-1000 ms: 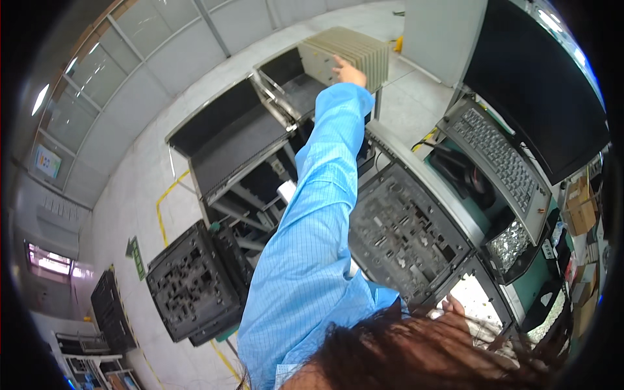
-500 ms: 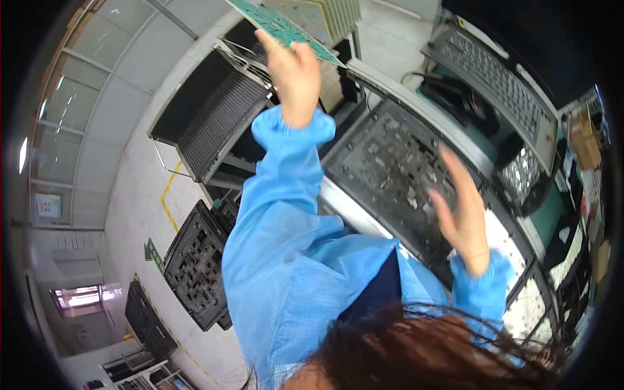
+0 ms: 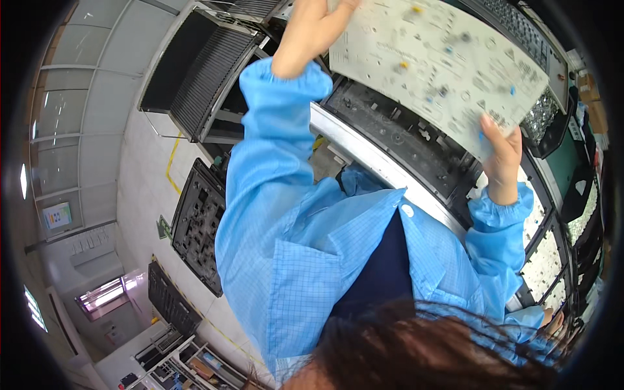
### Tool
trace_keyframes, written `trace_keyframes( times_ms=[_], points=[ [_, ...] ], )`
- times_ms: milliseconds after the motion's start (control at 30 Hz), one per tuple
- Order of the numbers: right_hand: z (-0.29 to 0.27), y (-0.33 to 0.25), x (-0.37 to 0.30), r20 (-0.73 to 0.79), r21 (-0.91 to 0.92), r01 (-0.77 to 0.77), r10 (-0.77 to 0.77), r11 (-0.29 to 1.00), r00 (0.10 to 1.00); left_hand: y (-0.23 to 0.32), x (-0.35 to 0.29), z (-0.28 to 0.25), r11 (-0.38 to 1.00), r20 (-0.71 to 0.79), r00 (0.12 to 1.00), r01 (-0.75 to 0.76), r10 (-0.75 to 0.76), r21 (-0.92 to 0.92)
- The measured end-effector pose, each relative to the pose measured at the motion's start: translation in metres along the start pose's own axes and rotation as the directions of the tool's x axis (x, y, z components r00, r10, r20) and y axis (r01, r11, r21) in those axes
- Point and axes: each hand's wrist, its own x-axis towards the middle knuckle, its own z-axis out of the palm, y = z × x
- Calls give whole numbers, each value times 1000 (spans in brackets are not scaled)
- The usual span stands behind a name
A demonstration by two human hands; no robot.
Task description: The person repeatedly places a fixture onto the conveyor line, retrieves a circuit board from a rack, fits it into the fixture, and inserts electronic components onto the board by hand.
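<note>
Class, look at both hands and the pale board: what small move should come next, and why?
Probably lower the pale board evenly toward the black tray: the left hand grips its left end, the right hand its near right corner, and the tray shows just past the board's near edge.

A yellow line crosses the pale floor, with a green arrow marker nearby. Toward the floor's left edge is a dark flat panel, near a cluttered shelf unit. A coloured notice hangs on the partition wall. Cardboard boxes sit along the green bench's right edge.
</note>
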Motion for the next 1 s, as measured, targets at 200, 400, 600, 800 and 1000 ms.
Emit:
trace_keyframes(
  times_ms=[200, 400, 600, 800, 1000],
  points=[
    [-33, 6, -9, -212, 9, 96, -92, 995, 973, -69, -11, 48, 750, 623, 704, 603, -342, -270],
    [-63, 29, 2, -219, -325, -128, 57, 937, 974, -105, -34, 75, 868, 657, 704, 473, -269, -153],
    [-73, 50, 5, -200, -290, -148, 91, 946, 975, -111, -42, 80, 807, 711, 625, 575, -324, -137],
    [-77, 43, 3, -228, -580, -233, 119, 781, 966, -140, -51, 84, 805, 819, 431, 591, -378, 61],
    [-86, 53, -5, -30, -993, -4, -226, 115, 974, -133, -60, 94, 976, 610, 789, -179, 68, 124]
  ],
)
